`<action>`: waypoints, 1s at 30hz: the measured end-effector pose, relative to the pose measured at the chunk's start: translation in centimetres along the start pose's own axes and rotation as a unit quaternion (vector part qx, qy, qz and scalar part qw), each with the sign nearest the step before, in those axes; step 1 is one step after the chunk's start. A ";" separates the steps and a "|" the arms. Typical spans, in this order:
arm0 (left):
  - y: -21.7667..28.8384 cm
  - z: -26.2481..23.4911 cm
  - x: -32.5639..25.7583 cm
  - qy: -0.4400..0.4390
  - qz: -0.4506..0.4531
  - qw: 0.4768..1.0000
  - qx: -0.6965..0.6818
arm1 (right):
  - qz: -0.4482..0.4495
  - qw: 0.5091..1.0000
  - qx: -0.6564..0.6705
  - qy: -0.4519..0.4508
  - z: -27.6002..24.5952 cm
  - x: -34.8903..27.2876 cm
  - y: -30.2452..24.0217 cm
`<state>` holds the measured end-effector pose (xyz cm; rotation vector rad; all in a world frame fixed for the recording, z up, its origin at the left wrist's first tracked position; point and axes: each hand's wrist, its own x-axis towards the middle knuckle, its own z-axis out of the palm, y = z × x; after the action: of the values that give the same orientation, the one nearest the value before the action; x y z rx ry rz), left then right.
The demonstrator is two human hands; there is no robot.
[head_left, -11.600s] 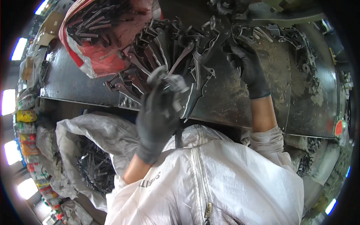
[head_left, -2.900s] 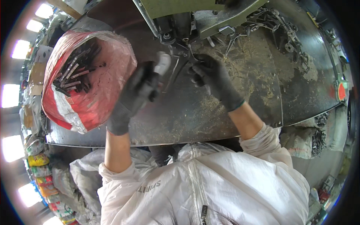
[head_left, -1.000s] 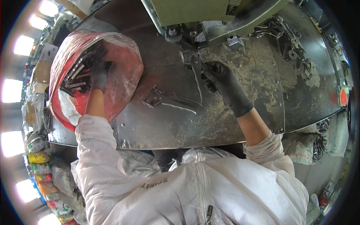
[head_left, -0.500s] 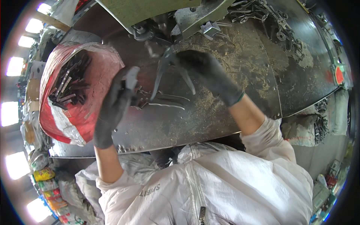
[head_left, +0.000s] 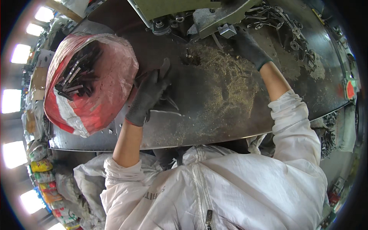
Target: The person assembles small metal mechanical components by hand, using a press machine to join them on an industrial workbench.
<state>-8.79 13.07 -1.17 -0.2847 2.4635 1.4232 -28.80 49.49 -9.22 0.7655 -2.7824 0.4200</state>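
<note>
My left hand (head_left: 147,96), in a dark grey knit glove, is low over the table beside the red and white sack. Its thumb and fingers stand apart, one pointing away from me. Thin curved metal plier handles (head_left: 168,112) lie under and next to it; their other ends are hidden by the hand. My right hand (head_left: 247,46), gloved alike, reaches to the far right, just beside the machine's small metal block (head_left: 227,30). Its fingertips are hidden there, so whatever they touch does not show. A narrow metal strip (head_left: 217,41) sticks out near that block.
The sack (head_left: 128,65) at left stands open, with dark handle-like pieces (head_left: 78,73) inside. A green machine (head_left: 172,7) overhangs the far middle. Several metal plier parts (head_left: 293,34) are piled far right. Yellowish shavings (head_left: 230,88) cover part of the metal table (head_left: 191,132).
My right hand has left the spread pliers near the machine and moved right, past the block. My left hand has moved right, over the handles. Those spread pliers no longer show by the machine.
</note>
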 end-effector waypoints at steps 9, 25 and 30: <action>0.5 1.1 -0.7 0.002 0.019 0.990 -0.141 | 0.039 0.992 0.115 -0.024 -1.3 1.3 -2.3; 2.6 1.3 -1.4 0.009 0.074 0.992 -0.104 | 0.189 0.110 0.956 -0.198 -2.1 -5.7 -11.1; 0.4 1.8 1.5 -0.019 0.202 0.972 -0.115 | 0.296 0.510 0.805 -0.070 -6.2 -4.9 -17.6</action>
<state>-10.05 14.82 -2.17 0.2140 2.4180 1.8595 -14.55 39.29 -1.08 -0.1790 -1.7238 3.2347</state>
